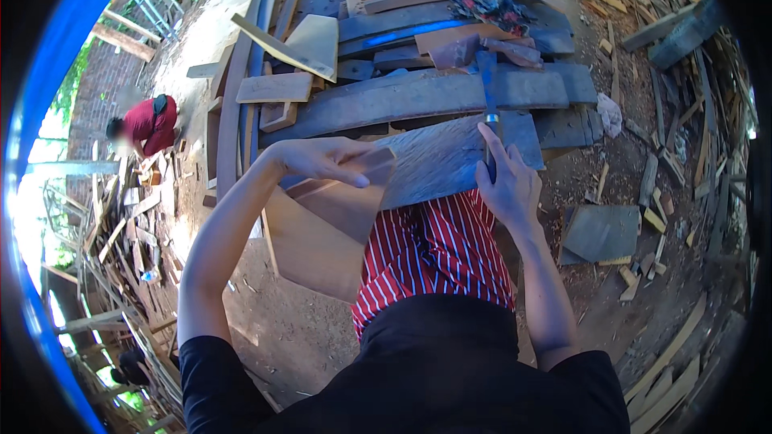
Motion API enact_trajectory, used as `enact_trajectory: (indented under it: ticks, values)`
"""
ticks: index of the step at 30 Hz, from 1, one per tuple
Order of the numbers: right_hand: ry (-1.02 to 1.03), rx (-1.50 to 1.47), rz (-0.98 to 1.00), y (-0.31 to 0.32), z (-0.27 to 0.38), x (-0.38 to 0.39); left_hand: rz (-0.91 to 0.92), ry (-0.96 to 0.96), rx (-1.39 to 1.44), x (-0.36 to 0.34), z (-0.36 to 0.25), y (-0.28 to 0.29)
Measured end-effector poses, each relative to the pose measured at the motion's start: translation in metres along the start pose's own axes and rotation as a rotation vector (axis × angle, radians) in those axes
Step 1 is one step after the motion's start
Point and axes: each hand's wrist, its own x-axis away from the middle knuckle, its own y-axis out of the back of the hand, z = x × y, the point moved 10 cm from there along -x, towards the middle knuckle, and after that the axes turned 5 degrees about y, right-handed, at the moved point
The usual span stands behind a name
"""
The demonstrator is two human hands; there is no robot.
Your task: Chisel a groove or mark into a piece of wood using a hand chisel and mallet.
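A weathered grey board lies across my lap over red-and-white striped cloth. Left of it, light brown wooden panels meet at angles like an open box. My left hand hovers over or rests on the panels' upper edge, fingers apart; contact is unclear. In my right hand is a chisel-like tool, with a dark handle, a shiny ferrule and a flat blade pointing away from me. My index finger stretches along the handle toward the ferrule, at the board's right edge.
Ahead stands a low bench of grey planks carrying wood offcuts and a crumpled patterned cloth. Scrap wood piles line the right side. A dark flat sheet lies on the ground. Far left, a person in red bends down.
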Motion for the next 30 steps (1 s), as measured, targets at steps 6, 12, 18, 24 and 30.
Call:
enact_trajectory:
  ticks: [6,12,18,24,30]
  values:
    - [-0.043,-0.002,0.057,0.001,-0.001,-0.002,0.458,0.270,-0.016,-0.043,0.011,-0.036]
    - [-0.054,-0.010,0.066,0.000,-0.003,-0.004,0.105,-0.029,-0.591,-0.062,-0.026,-0.023]
    - [-0.072,-0.018,0.050,0.001,-0.011,-0.004,-0.347,0.345,-1.046,-0.025,-0.053,-0.037]
    - [0.006,-0.176,-0.042,0.011,-0.011,-0.004,-0.681,0.207,-1.167,-0.025,-0.044,-0.071]
    - [-0.158,-0.837,0.245,0.024,-0.004,0.039,-0.929,0.230,-0.890,-0.010,-0.043,-0.072]
